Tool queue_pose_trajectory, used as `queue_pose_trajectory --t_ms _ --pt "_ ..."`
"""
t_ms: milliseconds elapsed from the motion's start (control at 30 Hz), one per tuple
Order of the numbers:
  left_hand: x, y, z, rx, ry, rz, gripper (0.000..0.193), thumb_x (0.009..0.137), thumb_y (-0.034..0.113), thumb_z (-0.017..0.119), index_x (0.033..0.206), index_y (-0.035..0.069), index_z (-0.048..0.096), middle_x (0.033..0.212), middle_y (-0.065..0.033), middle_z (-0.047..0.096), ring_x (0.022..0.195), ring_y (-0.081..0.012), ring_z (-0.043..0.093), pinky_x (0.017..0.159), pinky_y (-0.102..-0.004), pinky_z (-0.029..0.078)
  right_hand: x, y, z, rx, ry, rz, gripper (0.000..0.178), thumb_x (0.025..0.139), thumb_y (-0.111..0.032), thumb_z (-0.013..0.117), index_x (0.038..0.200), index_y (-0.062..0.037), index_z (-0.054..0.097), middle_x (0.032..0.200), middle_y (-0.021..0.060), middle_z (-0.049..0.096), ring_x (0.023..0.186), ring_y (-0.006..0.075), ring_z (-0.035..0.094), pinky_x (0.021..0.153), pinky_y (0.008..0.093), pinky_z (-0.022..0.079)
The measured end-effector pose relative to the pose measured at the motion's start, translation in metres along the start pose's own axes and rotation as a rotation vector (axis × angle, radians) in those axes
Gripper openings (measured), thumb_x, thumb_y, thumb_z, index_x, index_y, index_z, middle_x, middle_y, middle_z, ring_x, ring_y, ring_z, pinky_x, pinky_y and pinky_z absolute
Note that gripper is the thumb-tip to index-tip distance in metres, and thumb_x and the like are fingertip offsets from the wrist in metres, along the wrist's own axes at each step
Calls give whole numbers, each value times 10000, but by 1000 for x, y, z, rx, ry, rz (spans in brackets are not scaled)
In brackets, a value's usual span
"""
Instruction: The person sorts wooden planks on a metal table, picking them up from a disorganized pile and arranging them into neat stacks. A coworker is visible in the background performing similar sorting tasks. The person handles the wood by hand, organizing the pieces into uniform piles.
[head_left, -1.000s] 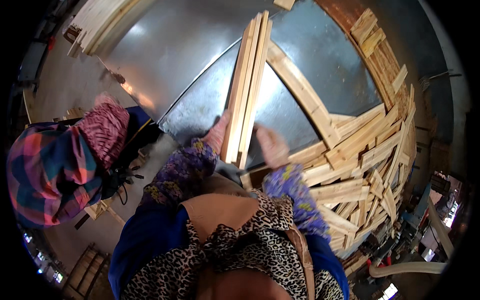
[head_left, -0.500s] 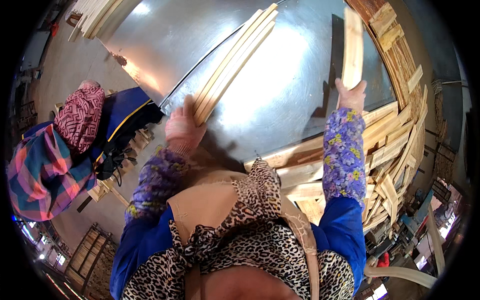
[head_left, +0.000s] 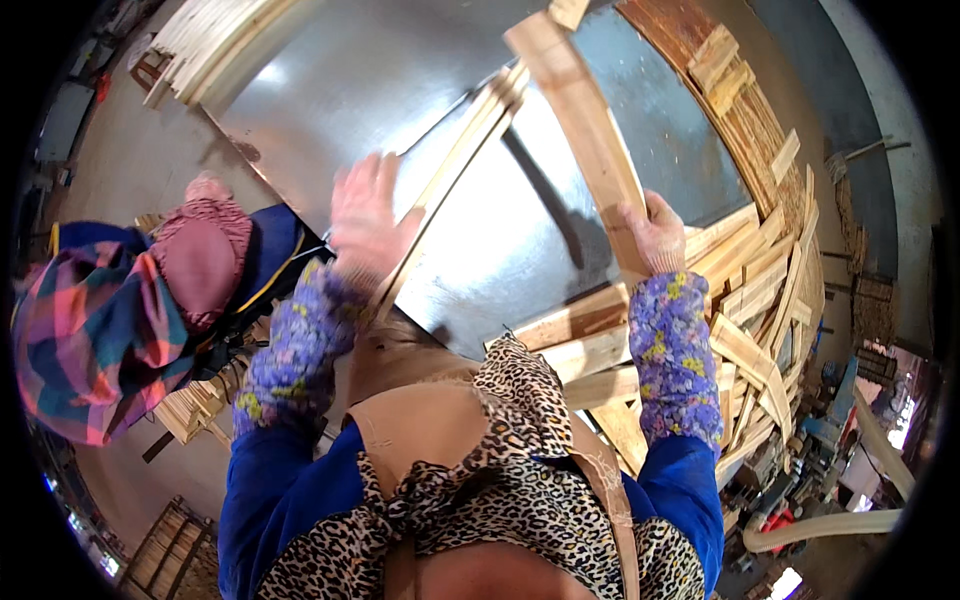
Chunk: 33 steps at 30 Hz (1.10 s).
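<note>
My right hand [head_left: 658, 236] grips the near end of a long, flat wooden board [head_left: 575, 105], tilted with its far end to the left over the shiny metal tabletop [head_left: 545, 205]. The board casts a dark shadow on the metal. To the left, my left hand [head_left: 372, 212] is open, its fingers spread and slightly blurred. Its thumb side is against a narrow bundle of wooden strips [head_left: 455, 165] that slants away across the table. Whether the palm presses on the strips I cannot tell.
Offcuts and boards [head_left: 745, 280] are heaped along the table's right side, by a rough wooden edge [head_left: 690, 75]. A stack of pale strips [head_left: 215, 45] lies at the far left. Close on the left is another person in a plaid garment [head_left: 95, 340]. A hose [head_left: 820, 530] curves at lower right.
The board in my right hand has swung left, toward the strips. My left hand has loosened from the strips and spread its fingers. The other person's head has shifted right and nearer.
</note>
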<state>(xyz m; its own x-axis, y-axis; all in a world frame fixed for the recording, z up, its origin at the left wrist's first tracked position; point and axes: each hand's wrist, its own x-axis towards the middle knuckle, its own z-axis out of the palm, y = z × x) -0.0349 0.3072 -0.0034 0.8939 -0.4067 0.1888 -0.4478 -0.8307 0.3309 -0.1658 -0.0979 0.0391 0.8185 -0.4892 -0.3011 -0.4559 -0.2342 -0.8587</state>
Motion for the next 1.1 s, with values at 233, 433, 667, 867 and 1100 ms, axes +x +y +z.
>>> queue_pose_trajectory --t_ms 233,433,667,867,1100 --pt "143 62 -76 158 -392 339 616 969 561 679 1429 153 718 1421 -143 719 1333 -337 665 1174 -500 482 30 -18 -32 -788 -32 -380 451 936 -385 873 1333 -185 799 1138 132 764 1165 331 705 981 474 575" --pt "116 16 -37 -332 -406 -132 548 981 509 633 1234 56 808 1117 -209 801 1057 -371 764 998 -448 563 32 54 -77 -1016 353 -52 744 941 -428 836 1609 -256 557 1486 197 665 1404 381 591 1155 496 496" --pt "86 -29 -23 -647 -330 -416 572 1003 435 649 1318 -30 757 1162 -226 813 1078 -318 769 997 -403 553 -92 167 -98 -1111 215 189 618 1002 -406 693 1571 -189 588 1620 153 579 1527 440 466 1281 538 362" --pt "42 -112 9 -573 -259 -470 540 1021 409 640 1316 -28 757 1171 -227 810 1104 -326 763 1010 -399 549 -139 210 -69 -911 731 352 946 831 -495 884 1614 -101 529 1645 262 499 1528 459 453 1275 552 386" --pt "7 -126 27 -131 -24 -312 540 1007 413 668 1407 51 696 1314 -251 735 1238 -454 690 1065 -543 534 -153 224 -99 -648 783 683 1055 768 -447 904 1628 -40 449 1568 275 495 1436 446 518 1192 542 491"
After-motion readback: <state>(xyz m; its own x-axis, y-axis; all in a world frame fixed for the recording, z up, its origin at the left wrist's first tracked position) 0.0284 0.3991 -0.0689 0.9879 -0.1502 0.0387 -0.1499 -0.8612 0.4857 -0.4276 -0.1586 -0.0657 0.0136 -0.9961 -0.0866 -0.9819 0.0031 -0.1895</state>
